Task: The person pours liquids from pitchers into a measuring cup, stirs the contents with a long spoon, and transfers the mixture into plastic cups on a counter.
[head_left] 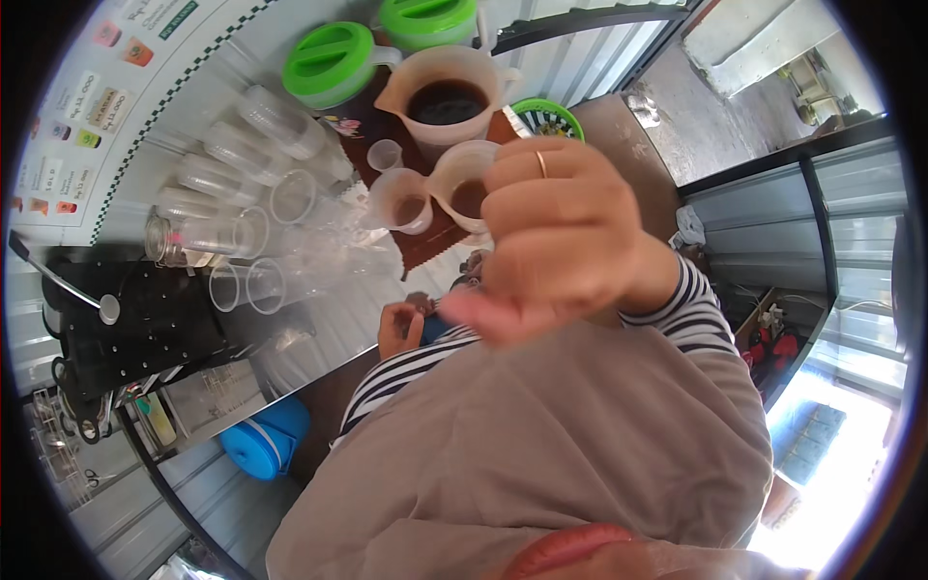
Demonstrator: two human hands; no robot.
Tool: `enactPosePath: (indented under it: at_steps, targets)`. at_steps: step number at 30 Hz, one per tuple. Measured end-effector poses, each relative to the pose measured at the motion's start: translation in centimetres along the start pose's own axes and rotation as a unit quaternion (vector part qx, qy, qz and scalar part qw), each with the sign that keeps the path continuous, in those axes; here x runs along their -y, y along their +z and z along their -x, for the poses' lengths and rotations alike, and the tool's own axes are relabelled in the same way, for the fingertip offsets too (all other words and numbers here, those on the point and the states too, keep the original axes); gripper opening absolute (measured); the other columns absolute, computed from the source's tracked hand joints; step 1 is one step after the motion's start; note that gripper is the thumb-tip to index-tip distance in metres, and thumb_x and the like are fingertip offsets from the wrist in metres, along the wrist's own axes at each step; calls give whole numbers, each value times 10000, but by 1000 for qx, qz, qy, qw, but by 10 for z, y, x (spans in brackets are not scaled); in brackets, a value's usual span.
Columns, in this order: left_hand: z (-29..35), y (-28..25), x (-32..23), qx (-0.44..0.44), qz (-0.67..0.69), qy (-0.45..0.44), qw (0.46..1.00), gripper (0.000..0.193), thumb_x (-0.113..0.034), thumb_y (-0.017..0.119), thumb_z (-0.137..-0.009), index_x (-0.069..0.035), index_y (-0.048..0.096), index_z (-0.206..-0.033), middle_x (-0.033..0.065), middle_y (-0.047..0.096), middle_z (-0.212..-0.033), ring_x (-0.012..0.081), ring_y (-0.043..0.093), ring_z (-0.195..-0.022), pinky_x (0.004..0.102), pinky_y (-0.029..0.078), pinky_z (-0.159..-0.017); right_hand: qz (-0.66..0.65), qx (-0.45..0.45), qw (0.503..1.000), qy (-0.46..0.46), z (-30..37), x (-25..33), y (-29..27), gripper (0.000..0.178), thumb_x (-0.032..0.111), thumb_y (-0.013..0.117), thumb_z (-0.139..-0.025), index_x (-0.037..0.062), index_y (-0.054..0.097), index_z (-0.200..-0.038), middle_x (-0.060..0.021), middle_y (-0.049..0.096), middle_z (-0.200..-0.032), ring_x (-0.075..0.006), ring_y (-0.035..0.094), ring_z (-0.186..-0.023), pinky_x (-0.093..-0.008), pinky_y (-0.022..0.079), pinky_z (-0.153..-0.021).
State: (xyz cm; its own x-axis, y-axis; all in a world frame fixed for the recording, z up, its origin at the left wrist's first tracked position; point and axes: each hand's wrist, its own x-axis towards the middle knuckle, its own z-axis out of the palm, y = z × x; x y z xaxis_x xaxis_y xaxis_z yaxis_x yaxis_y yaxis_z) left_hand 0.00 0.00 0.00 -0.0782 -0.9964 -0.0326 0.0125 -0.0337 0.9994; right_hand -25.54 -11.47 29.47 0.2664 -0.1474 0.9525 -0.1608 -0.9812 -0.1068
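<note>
My right hand [561,232] is raised close in front of me, closed in a fist with a ring on one finger and the thumb out to the left. Nothing sticks out of it. It hides part of the right measuring cup [467,188], which holds some brown liquid. A second translucent cup [401,203] with brown liquid stands to its left. Lower down, by the counter's front edge, my left hand [398,331] has its fingers curled; small dark shapes show beside it, and what it holds, if anything, is unclear.
A large pitcher [448,101] of dark liquid stands behind the cups, beside green-lidded jugs [331,63]. Stacked clear plastic cups [232,150] lie on the left of the counter. A black appliance [145,314] stands far left. A blue bucket [263,445] is below the counter.
</note>
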Motion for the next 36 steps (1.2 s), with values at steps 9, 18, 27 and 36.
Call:
enactPosePath:
  at_steps: [9,18,27,36]
  targets:
    - [-70,36,-116,13,-219,271,937,212,-11,652,-749,-15,554,-936,105,567,-829,208,557,-782,285,440,-744,11,-26,998,-58,-25,24,-1,119,146,703,-676,102,611,-739,-3,526,-651,-159,497,-540,-249,366,-459]
    - [-169,52,-204,-12,-323,328,887,369,-30,650,-764,-41,542,-1117,112,558,-1013,242,543,-894,331,437,-796,3,-6,999,-38,-13,18,-4,131,92,707,-678,70,592,-738,-6,500,-607,-152,450,-515,-252,322,-439]
    - [-264,0,-166,209,-547,214,782,653,13,654,-685,-138,464,-1291,130,524,-1256,310,502,-1153,366,438,-942,-29,-4,999,38,7,-40,-49,149,37,710,-680,39,573,-737,-8,475,-564,-145,403,-491,-256,278,-419]
    - [-284,15,-146,311,-510,51,800,714,-5,744,-593,-93,504,-1259,105,548,-1227,288,518,-1127,371,424,-943,-4,121,803,584,203,-78,-66,255,180,688,-809,30,571,-977,-43,581,-840,-130,541,-729,-261,437,-681]
